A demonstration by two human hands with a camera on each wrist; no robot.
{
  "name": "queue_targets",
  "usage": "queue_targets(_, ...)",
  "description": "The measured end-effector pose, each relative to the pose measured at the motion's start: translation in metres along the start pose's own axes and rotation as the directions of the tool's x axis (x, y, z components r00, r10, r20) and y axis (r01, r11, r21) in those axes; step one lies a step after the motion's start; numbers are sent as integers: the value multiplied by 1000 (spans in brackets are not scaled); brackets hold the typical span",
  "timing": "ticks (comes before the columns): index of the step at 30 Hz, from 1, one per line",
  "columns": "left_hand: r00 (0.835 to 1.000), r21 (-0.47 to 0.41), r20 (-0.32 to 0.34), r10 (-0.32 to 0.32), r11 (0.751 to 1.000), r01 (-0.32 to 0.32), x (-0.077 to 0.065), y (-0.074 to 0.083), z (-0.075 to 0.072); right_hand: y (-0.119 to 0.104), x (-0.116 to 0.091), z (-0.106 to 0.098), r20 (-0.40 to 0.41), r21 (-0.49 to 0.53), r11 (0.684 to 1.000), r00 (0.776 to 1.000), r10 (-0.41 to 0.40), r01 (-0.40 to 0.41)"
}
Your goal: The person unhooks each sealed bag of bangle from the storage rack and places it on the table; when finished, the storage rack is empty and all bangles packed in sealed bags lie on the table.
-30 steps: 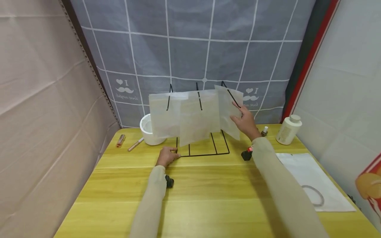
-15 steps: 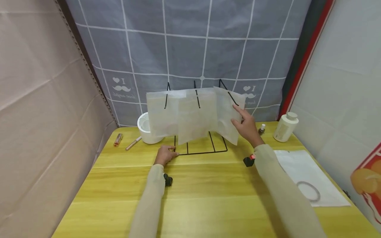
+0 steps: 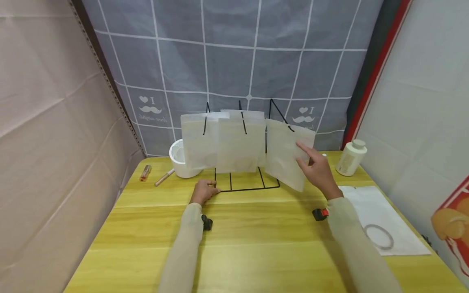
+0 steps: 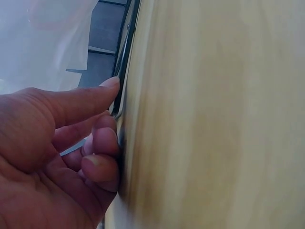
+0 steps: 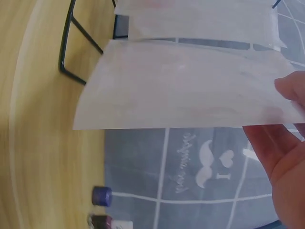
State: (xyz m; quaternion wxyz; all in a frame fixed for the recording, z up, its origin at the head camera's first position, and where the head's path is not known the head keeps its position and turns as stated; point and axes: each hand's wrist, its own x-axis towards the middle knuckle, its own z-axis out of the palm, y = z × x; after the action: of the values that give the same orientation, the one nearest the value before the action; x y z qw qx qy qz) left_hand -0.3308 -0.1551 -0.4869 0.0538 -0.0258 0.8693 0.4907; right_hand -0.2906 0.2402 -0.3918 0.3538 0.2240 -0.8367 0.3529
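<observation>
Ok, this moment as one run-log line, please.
Left hand: pinches black wire rack, near left corner | Right hand: pinches translucent white rectangular sheet at rack's right end | Other white sheets: hang on rack

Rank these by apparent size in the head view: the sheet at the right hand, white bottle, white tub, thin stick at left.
1. Sheet at the right hand
2. White bottle and white tub: too close to rank; another sheet partly hides the latter
3. Thin stick
</observation>
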Motion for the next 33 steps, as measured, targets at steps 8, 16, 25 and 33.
queue_targets(8, 1000, 23, 2, -13, 1000, 13, -1, -2, 0, -15, -2, -29, 52, -207, 965, 987, -154, 162)
queue_targets(16, 1000, 21, -1, -22, 1000, 22, -3, -3, 2, -41, -14, -71, 138, -188, 949, 963, -231, 255)
queue_targets(25, 999, 9, -3, -32, 999, 32, 1, 0, 1, -5, -48, -118, 446, 173, 956, 884, 137, -236)
queue_targets(33, 1000, 28, -10, -15, 999, 16, 3, 0, 1, 75, -87, -114, 729, -53, 824, 542, 418, -564)
